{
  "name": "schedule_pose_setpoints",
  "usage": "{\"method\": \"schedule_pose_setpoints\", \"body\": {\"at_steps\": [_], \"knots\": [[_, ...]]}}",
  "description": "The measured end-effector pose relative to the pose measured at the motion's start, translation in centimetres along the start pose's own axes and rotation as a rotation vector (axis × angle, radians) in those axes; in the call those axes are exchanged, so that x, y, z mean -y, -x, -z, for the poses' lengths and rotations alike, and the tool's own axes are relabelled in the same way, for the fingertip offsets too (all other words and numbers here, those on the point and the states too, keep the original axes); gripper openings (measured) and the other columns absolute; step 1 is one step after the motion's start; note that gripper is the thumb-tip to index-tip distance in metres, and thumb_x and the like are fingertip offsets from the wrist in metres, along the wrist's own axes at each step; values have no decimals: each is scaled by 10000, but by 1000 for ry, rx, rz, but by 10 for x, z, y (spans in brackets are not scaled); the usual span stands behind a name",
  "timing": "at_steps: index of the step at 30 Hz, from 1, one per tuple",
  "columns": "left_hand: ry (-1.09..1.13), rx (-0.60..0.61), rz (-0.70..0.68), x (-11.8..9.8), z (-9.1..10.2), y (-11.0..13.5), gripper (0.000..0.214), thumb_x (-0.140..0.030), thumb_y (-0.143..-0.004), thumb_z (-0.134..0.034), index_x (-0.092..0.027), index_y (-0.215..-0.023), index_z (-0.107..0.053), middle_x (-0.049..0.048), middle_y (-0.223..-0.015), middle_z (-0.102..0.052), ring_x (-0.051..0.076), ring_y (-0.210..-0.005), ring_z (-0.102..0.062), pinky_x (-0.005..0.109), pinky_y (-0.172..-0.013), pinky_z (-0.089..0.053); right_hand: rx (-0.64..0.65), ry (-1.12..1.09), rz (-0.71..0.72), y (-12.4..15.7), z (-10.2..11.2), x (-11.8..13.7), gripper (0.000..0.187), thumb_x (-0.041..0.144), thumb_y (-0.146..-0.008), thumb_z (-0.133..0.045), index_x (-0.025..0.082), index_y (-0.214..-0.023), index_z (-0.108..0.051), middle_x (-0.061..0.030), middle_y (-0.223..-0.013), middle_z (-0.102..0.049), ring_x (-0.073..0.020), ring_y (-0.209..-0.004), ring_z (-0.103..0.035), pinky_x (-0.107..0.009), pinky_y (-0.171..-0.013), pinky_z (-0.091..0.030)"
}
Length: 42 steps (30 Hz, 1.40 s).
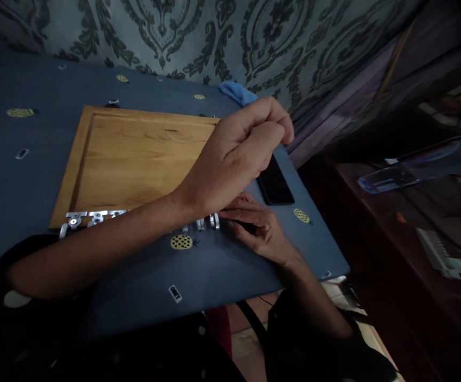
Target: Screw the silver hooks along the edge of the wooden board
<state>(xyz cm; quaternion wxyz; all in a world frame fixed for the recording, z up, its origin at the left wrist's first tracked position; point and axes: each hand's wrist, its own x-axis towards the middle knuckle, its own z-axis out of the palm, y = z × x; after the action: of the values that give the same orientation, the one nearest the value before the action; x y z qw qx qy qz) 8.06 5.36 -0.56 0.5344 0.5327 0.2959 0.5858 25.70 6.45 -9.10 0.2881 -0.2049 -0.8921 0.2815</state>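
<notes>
A framed wooden board (143, 159) lies on the blue cloth-covered table. Along its near edge runs a silver hook rail (97, 216), with several small metal hooks sticking out towards me. My left forearm crosses over the rail and hides its middle. Raised above the board's right side, my left hand (240, 154) is closed with its fingers curled; whatever they may hold is hidden. My right hand (260, 225) rests low at the rail's right end, its fingers bent and pressed together against it. The board's near right corner is covered by my hands.
A black phone (275, 183) lies to the right of my hands. Behind it is a crumpled blue cloth (238, 94) near the patterned wall (162, 32). The table's (222, 281) right edge slants beside my right forearm. Further right, a dark red surface (377, 212) holds clutter.
</notes>
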Motion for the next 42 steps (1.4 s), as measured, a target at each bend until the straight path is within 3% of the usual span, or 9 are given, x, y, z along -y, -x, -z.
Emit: {"method": "schedule_pose_setpoints", "body": {"at_steps": [6, 11, 19, 29, 37, 42], "knots": [[-113, -42, -94, -5, 1, 0, 309, -240, -1041, -446, -227, -732, -444, -38, -616, -355, 111, -549, -323, 289, -524, -282, -29, -80, -15, 0, 2, 1, 307, 127, -941, -593, 263, -1156, -765, -59, -1074, -796, -214, -1091, -695, -457, -968, -569], [-118, -41, -126, -10, 0, 1, 339, -270, -1054, -453, -224, -720, -422, -34, -629, -392, 113, -568, -356, 300, -550, -306, -25, -103, -5, 1, 2, -2, 282, 142, -946, -587, 226, -1151, -762, -77, -1078, -794, -220, -1098, -700, -458, -991, -558], [-121, -27, -74, 0, -3, 7, 311, -228, -1044, -483, -202, -737, -523, -51, -637, -404, 71, -548, -425, 236, -559, -389, -18, -65, 17, 2, 1, -1, 295, 137, -949, -554, 222, -1148, -754, -96, -1172, -761, -216, -1127, -671, -472, -990, -549], [-162, -30, -30, 3, -4, 8, 314, -242, -1042, -490, -210, -729, -492, -43, -637, -407, 80, -608, -491, 216, -598, -457, 36, 41, 29, 0, 2, 2, 291, 129, -942, -537, 212, -1109, -760, -99, -1200, -748, -232, -1162, -648, -483, -997, -553], [-222, -8, -20, 7, -2, 9, 297, -282, -1043, -481, -221, -753, -472, -38, -647, -394, 95, -629, -490, 230, -594, -445, 15, 67, 55, 1, 1, 2, 281, 115, -932, -551, 209, -1097, -758, -100, -1191, -755, -232, -1154, -665, -463, -972, -569], [-207, 18, -23, 6, -3, 9, 304, -300, -1049, -454, -224, -756, -441, -49, -654, -353, 93, -587, -400, 253, -571, -379, 11, 56, 29, 1, 0, 3, 279, 109, -928, -560, 221, -1079, -766, -91, -1177, -759, -228, -1149, -669, -436, -962, -573]]}}
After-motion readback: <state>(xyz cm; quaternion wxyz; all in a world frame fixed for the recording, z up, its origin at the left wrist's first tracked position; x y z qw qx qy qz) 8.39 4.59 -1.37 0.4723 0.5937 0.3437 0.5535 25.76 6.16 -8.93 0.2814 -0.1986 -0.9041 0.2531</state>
